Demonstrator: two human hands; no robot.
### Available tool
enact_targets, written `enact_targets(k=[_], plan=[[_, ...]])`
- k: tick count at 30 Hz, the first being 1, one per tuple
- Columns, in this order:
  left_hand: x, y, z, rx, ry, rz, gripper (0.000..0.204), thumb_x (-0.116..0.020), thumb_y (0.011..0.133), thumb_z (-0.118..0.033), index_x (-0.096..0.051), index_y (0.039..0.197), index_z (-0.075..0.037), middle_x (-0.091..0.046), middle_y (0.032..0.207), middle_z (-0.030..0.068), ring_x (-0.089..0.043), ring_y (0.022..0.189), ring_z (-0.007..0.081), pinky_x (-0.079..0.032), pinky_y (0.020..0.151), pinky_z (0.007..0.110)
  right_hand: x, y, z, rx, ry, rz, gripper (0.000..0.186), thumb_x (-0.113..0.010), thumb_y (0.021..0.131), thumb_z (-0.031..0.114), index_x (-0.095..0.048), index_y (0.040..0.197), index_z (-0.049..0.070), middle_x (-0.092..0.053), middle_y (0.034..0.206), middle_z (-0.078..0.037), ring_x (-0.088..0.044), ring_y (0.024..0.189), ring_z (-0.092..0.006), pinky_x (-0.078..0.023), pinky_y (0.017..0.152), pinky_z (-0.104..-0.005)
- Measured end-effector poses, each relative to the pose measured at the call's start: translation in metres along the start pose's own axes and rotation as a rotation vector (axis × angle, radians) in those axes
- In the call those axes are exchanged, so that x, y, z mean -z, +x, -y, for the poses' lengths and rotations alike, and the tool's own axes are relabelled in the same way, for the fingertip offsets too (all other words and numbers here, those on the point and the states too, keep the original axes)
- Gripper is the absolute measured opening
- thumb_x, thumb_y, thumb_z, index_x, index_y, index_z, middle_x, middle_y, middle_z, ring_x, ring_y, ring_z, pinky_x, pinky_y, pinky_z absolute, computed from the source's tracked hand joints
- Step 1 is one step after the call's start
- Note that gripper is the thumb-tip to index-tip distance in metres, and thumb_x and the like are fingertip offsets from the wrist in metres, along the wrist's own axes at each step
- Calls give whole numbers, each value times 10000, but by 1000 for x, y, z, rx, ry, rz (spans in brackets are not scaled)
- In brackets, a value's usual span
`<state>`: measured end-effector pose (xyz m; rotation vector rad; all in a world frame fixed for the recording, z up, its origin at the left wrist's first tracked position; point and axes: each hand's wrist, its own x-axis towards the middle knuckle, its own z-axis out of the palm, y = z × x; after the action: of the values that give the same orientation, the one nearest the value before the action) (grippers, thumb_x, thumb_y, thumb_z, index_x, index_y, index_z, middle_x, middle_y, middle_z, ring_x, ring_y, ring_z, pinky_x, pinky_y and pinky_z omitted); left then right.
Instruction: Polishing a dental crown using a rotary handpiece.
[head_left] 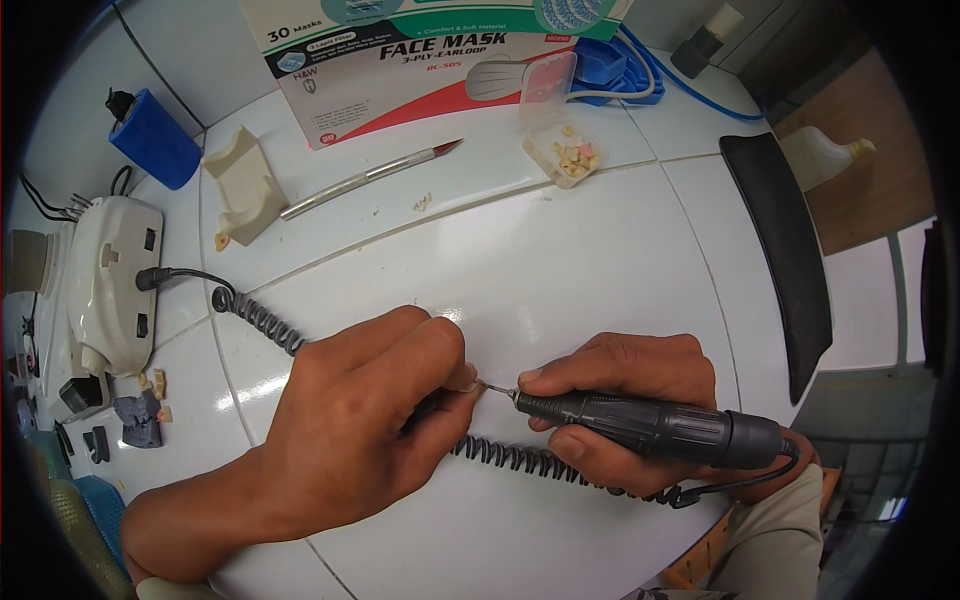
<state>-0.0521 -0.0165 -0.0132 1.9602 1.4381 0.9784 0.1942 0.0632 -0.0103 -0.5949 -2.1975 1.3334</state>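
Note:
My right hand (625,385) is wrapped round a black rotary handpiece (655,428), its thin metal bur (497,388) pointing left. The bur's tip reaches the fingertips of my left hand (375,410), which are pinched together. Whatever they grip is too small and too hidden to name. A black coiled cord (530,460) runs from the handpiece, passes beneath my left hand and comes out on the far left. There it plugs into a white control unit (115,280).
Beyond my hands lie a metal-handled brush (370,180), a cream holder (243,190) and a small clear box (550,160) of tooth-like pieces. A mask box (420,110) and a blue cup (155,140) stand at the back. A black pad (780,260) edges the right side.

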Motion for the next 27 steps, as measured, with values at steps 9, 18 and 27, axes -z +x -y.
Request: enact_targets(k=[9,18,27], plan=[[0,0,0,-21,8,3,218,-811,751,111,-653,872,21,-677,883,133,-710,693,211,-563,571,303,1,2,4,-10,-13,25,349,-834,849,115,-759,1169,-3,-801,945,-146,-796,810,-216,-636,730,-308],[-1,0,-1,-21,6,-3,211,-808,749,105,-650,862,21,-674,874,137,-704,693,220,-554,578,305,-2,2,1,27,-24,10,349,-829,845,104,-757,1168,-6,-798,936,-150,-793,800,-216,-634,724,-310],[-1,-1,-1,-12,7,-3,200,-808,753,98,-657,858,19,-678,875,128,-702,683,204,-548,564,299,-2,2,0,66,-28,-2,368,-841,834,113,-765,1177,2,-787,936,-150,-778,750,-205,-617,672,-294]])
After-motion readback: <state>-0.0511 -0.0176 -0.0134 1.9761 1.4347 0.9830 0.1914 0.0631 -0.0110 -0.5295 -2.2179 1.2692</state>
